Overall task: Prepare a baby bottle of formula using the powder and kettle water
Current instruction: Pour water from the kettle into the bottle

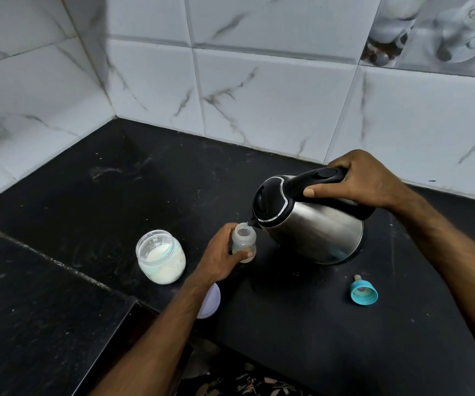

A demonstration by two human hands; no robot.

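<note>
Right hand (364, 181): I grip the kettle (313, 221) handle, tilting spout over the mouth.
Left hand (222, 257): I wrap the bottle (244, 241), steadying it on the bench (302, 324).

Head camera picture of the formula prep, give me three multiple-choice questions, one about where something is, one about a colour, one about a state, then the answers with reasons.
1. Where does the teat cap lie?
A. On the counter in front of the kettle
B. Screwed on the baby bottle
C. Inside the powder jar

2. What colour is the teat cap's ring?
A. Red
B. Turquoise
C. Yellow

3. What state is the kettle in?
A. Upright on its base
C. Lying on its side, untouched
B. Tilted, spout at the bottle's mouth

Answers:
1 A: it lies on the black counter, apart from the baby bottle, which is open and held by the left hand.
2 B: the ring is turquoise.
3 B: the right hand grips the handle and tips the spout to the bottle, beside the open powder jar.
</note>
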